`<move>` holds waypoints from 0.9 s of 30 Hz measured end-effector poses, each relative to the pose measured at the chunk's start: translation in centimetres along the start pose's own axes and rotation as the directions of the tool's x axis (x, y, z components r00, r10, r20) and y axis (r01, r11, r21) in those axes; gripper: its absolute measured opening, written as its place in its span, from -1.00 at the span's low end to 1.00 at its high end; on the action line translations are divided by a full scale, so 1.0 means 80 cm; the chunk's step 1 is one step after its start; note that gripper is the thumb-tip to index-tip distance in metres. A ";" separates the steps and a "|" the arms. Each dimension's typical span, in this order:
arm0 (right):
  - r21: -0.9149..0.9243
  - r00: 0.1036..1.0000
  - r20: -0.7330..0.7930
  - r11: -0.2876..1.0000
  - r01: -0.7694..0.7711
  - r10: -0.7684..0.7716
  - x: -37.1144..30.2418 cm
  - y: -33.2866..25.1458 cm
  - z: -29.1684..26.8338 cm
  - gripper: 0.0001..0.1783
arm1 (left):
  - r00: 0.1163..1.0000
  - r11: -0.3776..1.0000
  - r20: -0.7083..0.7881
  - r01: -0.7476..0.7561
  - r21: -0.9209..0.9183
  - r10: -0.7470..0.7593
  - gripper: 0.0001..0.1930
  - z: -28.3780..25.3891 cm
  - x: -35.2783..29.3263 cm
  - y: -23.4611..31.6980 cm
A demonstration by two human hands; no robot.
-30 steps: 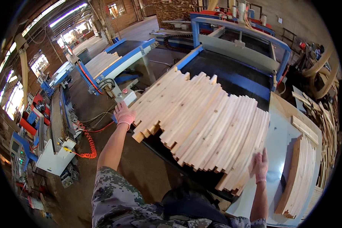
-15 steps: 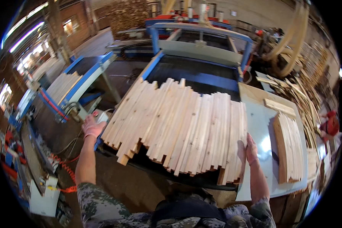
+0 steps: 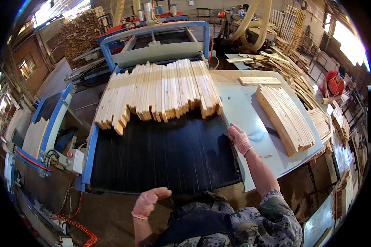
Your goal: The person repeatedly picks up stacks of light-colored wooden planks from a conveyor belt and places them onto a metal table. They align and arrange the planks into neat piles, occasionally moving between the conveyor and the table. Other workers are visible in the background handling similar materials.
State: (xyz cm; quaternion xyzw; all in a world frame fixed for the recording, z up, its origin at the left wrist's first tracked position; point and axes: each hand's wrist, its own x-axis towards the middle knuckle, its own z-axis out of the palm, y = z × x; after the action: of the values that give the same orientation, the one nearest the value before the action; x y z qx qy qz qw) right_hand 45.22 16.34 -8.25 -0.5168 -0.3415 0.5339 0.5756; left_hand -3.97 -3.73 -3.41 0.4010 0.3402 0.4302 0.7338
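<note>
Slats (image 3: 160, 90) have moved up the belt (image 3: 165, 154): half a second ago they lay between the hands, the right hand beside their edge, and now the whole row is ahead of both hands, its far ends close to the grey crossbeam (image 3: 169, 51). Whether any end reaches under it, I cannot tell. Neither hand touches them, so I judge that the belt carried them and that they need no steadying at present.

The left hand (image 3: 151, 201) has come away from the button box (image 3: 75, 160), now ahead and to its left, and is raised at the belt's near edge, loosely bent, with nothing seen in it. The right hand (image 3: 238, 138) is half curled where belt and table (image 3: 235, 99) meet, short of the row's right edge; no object shows in it, and contact beneath is unclear. To its right, a stack (image 3: 286, 117) lies on the table, with a board (image 3: 260, 80) beyond.
</note>
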 end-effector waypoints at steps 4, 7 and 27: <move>-0.017 0.999 0.007 0.998 -0.053 0.053 -0.050 0.001 -0.033 -0.20 | 0.979 0.992 0.184 0.099 -0.078 -0.083 -0.39 0.025 0.033 -0.039; -0.062 0.993 -0.002 0.991 -0.116 0.116 -0.100 -0.009 -0.061 -0.19 | 0.955 0.984 0.256 0.168 -0.052 -0.149 -0.40 0.033 0.055 -0.048; -0.780 0.769 -0.439 0.622 -0.070 -0.465 0.000 -0.195 -0.573 -0.11 | 0.939 0.973 0.258 0.228 0.029 -0.228 -0.35 0.367 0.277 -0.171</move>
State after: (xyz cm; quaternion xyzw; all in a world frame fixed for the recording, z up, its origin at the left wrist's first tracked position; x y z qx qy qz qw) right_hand 92.61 7.38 -3.98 -0.8065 -0.3880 0.0740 0.4399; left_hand 34.56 3.36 -5.76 0.4112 0.2851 0.2863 0.8171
